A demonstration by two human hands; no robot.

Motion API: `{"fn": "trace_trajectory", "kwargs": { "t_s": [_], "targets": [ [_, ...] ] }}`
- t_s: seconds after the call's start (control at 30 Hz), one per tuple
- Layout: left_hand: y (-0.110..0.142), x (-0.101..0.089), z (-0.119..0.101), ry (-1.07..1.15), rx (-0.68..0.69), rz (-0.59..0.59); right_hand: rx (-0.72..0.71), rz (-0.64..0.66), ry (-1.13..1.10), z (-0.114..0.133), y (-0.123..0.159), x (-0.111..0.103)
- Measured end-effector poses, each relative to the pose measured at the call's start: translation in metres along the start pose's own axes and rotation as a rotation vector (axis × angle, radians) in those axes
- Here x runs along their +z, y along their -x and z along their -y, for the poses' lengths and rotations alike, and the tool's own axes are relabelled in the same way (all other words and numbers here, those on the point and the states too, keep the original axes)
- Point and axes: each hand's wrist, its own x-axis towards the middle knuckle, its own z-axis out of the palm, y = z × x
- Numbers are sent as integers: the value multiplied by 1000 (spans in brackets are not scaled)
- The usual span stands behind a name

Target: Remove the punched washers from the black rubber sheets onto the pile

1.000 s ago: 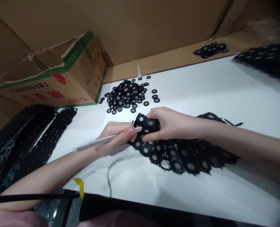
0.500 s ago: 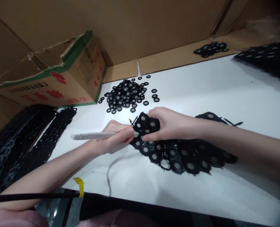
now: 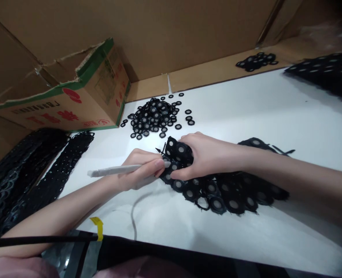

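Centre of frame: left hand (image 3: 142,170), fingers pinching pale pen-like tool (image 3: 110,170); right hand (image 3: 207,154), fingers gripping left end of black disc-patterned mesh (image 3: 233,203) on counter (image 3: 165,224). Mesh judged light, limp, snag-prone; best pinched beside tool tip. Upper centre: loose black rings (image 3: 152,119)

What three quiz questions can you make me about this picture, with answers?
1. True or false: the left hand holds the white pen-like tool.
2. Which is closer to the cardboard box: (A) the heap of black rings, or (B) the small black cluster at the back right?
3. What does the right hand grip?

Key: 1. True. 2. A. 3. Black material with pale round spots.
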Motion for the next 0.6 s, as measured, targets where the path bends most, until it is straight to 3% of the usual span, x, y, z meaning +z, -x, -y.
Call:
{"fn": "trace_trajectory", "kwargs": {
  "t_s": [0.2, 0.4, 0.6],
  "targets": [
    [-1, 6, 1, 7, 152, -121, 9, -19, -70, 1, -3, 3],
    [4, 5, 3, 91, 111, -184, 21, 21, -120, -1, -4, 2],
    [5, 3, 4, 83, 104, -136, 49, 14, -116, -4, -3, 3]
  ]
}}
